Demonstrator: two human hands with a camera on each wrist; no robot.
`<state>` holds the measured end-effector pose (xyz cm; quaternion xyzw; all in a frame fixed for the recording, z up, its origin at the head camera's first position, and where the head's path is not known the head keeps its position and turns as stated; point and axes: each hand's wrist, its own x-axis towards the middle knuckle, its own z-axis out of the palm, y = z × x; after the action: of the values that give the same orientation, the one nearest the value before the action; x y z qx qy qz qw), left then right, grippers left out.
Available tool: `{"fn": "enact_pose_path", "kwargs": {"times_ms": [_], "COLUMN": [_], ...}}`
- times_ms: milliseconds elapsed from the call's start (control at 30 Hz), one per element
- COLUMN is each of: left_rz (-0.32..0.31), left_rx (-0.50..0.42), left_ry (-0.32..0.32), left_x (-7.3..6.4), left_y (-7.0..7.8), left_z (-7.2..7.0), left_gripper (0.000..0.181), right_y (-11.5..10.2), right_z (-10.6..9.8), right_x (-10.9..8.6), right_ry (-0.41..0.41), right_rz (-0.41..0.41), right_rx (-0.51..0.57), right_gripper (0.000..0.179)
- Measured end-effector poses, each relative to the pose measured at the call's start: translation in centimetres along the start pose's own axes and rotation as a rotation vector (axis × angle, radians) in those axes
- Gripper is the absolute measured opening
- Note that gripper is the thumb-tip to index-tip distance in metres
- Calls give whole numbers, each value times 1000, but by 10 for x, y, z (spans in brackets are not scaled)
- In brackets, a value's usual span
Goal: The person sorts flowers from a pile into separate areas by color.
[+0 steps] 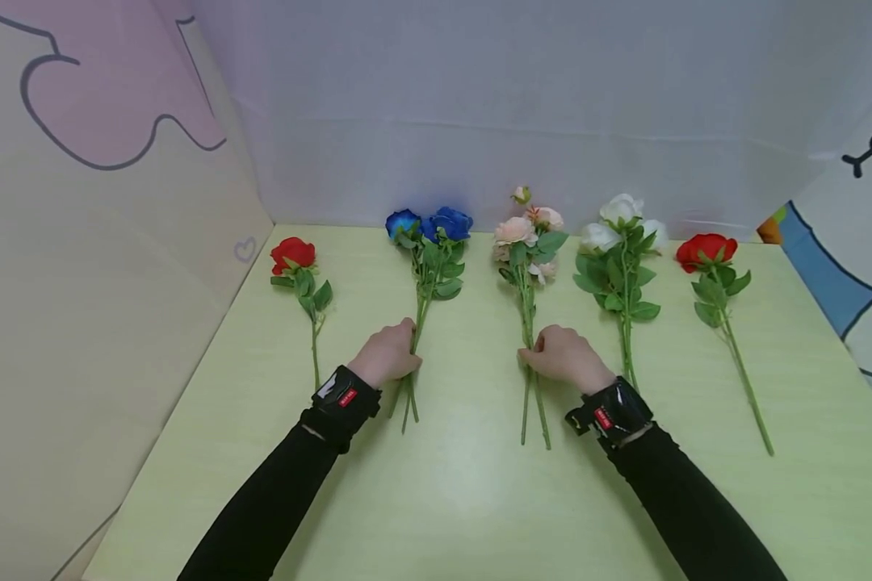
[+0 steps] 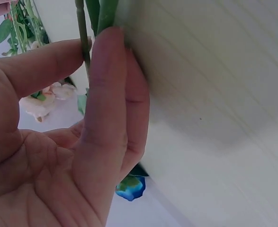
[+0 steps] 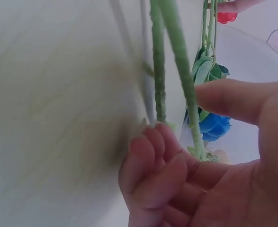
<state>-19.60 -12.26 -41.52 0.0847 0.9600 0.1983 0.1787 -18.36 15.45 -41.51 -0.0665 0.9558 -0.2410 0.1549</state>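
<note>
Blue roses [image 1: 446, 223] lie on the table with their stems toward the person. My left hand [image 1: 388, 353] holds those stems partway down; in the left wrist view the thumb presses a thin stem [image 2: 82, 28] against the fingers. To the right lies a bunch of pale pink flowers [image 1: 516, 231]. Its lower stems are between the thumb and curled fingers of my right hand [image 1: 567, 357]. In the right wrist view the thumb touches one green stem [image 3: 182, 66], while a second passes by the fingertips.
A single red rose [image 1: 293, 254] lies at the left of the pale table [image 1: 458, 516]. White flowers [image 1: 621, 210] lie right of the pink bunch, their stem ends hidden by the right hand. Another red rose [image 1: 706, 250] is farther right. A pale cloth wall [image 1: 523, 105] rises behind.
</note>
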Motion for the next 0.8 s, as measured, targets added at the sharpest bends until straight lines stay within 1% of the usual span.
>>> {"fn": "enact_pose_path", "kwargs": {"times_ms": [167,267,367,533,600,667,733,800], "left_rz": [-12,-24,-26,-10,2,7,9,8], "left_rx": [-30,-34,-35,-56,-71,-82,-89,-95], "left_ry": [10,27,55,107,129,153,178,196], "left_x": [-2,-5,-7,-15,-18,-22,-25,-29], "left_y": [0,-1,-3,-13,-18,-24,-30,-36], "left_z": [-1,-4,-5,-8,-11,-13,-15,-16], "left_gripper": [48,49,50,46,45,44,42,41], "right_y": [-1,-2,-5,-10,-14,-19,-24,-30], "right_z": [-6,-10,-11,-11,-9,-7,-5,-1], "right_x": [-3,-5,-8,-11,-12,-13,-14,-14], "right_ry": [27,65,130,287,342,378,386,369], "right_rz": [-10,-20,-43,-137,-183,-222,-253,-271], "right_rx": [12,29,40,53,91,160,250,348], "right_gripper": [35,34,32,25,22,19,17,16]}}
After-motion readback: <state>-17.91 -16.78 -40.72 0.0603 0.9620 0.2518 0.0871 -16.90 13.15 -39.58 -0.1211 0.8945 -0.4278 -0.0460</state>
